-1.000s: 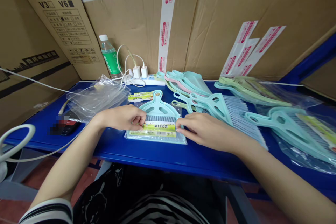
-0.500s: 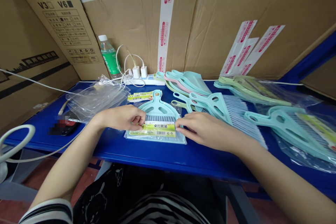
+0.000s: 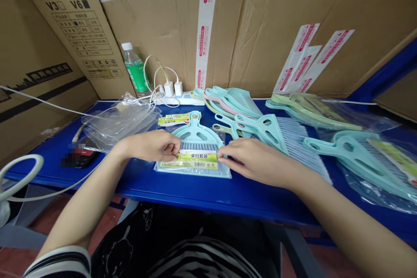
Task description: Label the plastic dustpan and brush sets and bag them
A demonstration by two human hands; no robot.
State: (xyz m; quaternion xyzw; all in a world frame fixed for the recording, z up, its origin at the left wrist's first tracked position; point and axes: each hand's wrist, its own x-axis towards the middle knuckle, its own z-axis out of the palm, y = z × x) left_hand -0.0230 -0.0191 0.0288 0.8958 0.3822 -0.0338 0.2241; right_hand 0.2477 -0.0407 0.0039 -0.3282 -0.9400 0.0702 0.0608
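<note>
Your left hand (image 3: 148,147) pinches the green label (image 3: 195,160) on the bagged dustpan set (image 3: 194,132), mid-desk (image 3: 140,182); your right hand (image 3: 250,167) touches the label's right end, grip unclear. This set is bagged; the loose dustpans (image 3: 233,102) at top centre and brushes (image 3: 293,143) further right are not.
</note>
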